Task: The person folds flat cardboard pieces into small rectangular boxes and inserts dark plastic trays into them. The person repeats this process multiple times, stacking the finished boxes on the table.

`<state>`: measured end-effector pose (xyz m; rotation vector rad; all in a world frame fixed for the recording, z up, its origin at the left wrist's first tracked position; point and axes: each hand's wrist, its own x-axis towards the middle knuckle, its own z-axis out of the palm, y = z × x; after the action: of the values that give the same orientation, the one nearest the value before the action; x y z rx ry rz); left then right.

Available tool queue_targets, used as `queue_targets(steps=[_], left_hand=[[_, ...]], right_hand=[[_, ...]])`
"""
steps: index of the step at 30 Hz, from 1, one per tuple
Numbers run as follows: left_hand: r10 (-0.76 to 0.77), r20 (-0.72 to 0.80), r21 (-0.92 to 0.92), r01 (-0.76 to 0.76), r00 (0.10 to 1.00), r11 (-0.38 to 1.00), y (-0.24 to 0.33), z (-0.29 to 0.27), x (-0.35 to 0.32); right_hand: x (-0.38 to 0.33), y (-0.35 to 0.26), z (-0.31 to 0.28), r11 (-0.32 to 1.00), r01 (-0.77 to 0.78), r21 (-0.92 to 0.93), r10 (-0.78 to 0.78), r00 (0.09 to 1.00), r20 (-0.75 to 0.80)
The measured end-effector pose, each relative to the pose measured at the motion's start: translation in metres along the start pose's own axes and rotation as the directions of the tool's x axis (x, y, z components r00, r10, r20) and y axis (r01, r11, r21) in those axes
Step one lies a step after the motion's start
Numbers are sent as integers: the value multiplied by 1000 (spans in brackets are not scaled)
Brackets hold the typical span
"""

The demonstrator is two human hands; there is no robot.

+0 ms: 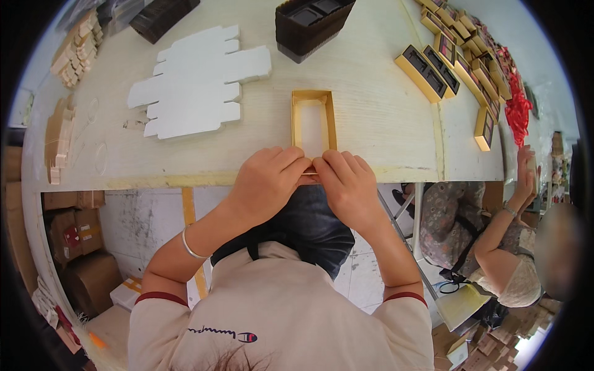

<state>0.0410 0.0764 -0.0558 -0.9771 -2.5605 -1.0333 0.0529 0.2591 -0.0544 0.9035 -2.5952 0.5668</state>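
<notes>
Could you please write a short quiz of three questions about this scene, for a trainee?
1. True or false: both hands press on the near end of the gold box frame.
2. What lies left of the frame? A) white die-cut sheets B) red ribbons
3. Which wrist wears a bracelet?

Key: 1 true, the left hand and right hand meet there. 2 A, the white die-cut sheets. 3 the left, a silver bracelet.

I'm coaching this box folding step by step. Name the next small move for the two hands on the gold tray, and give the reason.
Probably press the near end wall fully upright. Both the left hand and right hand pinch the near end of the gold tray, whose far and side walls already stand on the table. The near end is hidden under the fingers, so this is a guess.
</notes>
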Motion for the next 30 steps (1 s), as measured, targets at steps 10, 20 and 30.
queue_targets(steps=[10, 20, 30], left_hand=[[-43, 188, 19, 40, 981, 999, -7, -38, 59], [-294, 358, 357, 161, 886, 920, -45, -32, 98], [-376, 443, 255, 287, 814, 923, -47, -29, 111]], right_hand=[[19, 14, -21, 967, -98, 233, 24, 953, 301], [51, 22, -43, 925, -236, 299, 192, 967, 169], [118, 71, 11, 929, -354, 112, 258, 833, 489]])
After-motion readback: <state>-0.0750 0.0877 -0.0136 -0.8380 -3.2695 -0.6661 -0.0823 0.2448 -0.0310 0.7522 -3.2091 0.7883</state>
